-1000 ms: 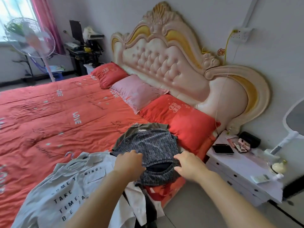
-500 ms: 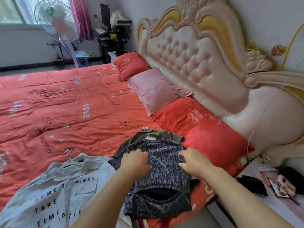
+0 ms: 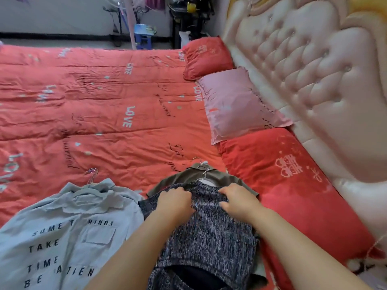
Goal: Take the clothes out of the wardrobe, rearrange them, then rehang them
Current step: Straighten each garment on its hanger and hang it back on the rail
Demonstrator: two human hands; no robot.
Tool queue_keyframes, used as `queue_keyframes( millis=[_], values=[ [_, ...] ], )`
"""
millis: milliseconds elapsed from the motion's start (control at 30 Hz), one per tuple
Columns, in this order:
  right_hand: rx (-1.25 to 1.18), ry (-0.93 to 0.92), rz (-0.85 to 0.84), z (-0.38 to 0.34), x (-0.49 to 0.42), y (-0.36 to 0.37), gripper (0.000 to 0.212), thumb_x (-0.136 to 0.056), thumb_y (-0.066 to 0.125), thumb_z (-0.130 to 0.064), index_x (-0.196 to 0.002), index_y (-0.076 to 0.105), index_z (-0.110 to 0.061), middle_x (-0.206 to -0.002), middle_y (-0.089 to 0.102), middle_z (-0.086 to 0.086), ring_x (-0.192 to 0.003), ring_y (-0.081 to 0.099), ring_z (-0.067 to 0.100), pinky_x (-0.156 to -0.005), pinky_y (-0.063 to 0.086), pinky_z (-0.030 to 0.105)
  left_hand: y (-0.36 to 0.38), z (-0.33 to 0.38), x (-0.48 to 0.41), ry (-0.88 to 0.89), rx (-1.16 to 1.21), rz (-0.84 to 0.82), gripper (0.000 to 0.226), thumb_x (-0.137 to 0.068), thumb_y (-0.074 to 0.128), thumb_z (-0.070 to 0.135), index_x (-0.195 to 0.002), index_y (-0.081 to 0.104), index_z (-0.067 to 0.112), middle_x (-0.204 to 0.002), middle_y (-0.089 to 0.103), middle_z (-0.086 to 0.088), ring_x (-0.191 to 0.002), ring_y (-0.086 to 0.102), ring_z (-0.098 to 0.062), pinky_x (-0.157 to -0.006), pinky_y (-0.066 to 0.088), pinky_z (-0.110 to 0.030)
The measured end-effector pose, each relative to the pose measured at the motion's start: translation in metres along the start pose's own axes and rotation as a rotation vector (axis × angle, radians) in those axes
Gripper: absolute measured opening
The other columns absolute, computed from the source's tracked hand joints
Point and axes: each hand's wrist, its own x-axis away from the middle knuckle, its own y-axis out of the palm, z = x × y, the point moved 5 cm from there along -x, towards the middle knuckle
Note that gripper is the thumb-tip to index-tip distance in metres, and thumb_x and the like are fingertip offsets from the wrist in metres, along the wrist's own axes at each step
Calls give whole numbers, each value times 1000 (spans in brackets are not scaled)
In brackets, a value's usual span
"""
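Shirt (image 3: 62,216) reads "TAKE TIME"; quilt (image 3: 104,105) "LOVE"; left grip (image 3: 176,203), right grip (image 3: 240,200) clutch speckled top (image 3: 209,239), fingers curled.

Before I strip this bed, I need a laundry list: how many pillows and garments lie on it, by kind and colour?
Red pillows: 2
Pink pillow: 1
Pale grey printed shirt: 1
Speckled dark grey top: 1
Olive garment, under the top: 1
Total: 6
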Motion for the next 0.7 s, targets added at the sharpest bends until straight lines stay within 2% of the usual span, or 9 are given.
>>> queue_keyframes(
  millis=[233, 267, 367, 467, 600, 700],
  values=[
    [-33, -112, -92, 41, -101, 24, 44, -92, 52, -36, -132, 50, -19, -133, 49, 7, -122, 47, 26, -101, 40, 39, 20, 1, -79, -133, 12, -34, 33, -92, 49, 39, -117, 54, 18, -122, 52, -7, -114, 51, -28, -93, 38, -41],
    [-38, -124, -100, 47, -115, 29, 39, -91, 53, -35, -127, 53, -20, -130, 52, 7, -119, 49, 26, -99, 42, 38, 24, 2, -93, -142, 16, -31, 34, -92, 49, 39, -118, 53, 18, -123, 52, -7, -114, 50, -28, -93, 38, -41],
    [-59, -126, -97, 67, -157, 48, 11, -89, 54, -33, -94, 60, -25, -107, 57, 6, -100, 53, 24, -82, 42, 33, 41, 3, -137, -143, 25, -7, 37, -93, 48, 38, -123, 51, 18, -126, 51, -7, -117, 49, -28, -92, 39, -41],
    [-80, -112, -40, 83, -197, 73, 23, -89, 54, -31, -108, 59, -19, -111, 58, 6, -108, 53, 26, -87, 45, 36, 66, 0, -182, -126, 13, 43, 38, -93, 48, 40, -125, 49, 19, -126, 51, -6, -118, 48, -28, -93, 38, -40],
    [-63, -80, 32, 96, -242, 115, 39, -92, 51, -34, -129, 48, -22, -126, 52, 4, -119, 47, 25, -96, 41, 36, 105, -8, -240, -101, 21, 114, 41, -93, 47, 41, -129, 46, 22, -128, 50, -3, -122, 43, -25, -98, 33, -38],
    [16, -86, 91, 96, -263, 145, 45, -93, 49, -36, -135, 43, -22, -128, 51, 0, -120, 45, 23, -97, 37, 34, 133, -13, -271, -98, 56, 172, 42, -95, 43, 41, -134, 42, 24, -132, 47, 0, -126, 38, -22, -104, 25, -38]
  ],
)
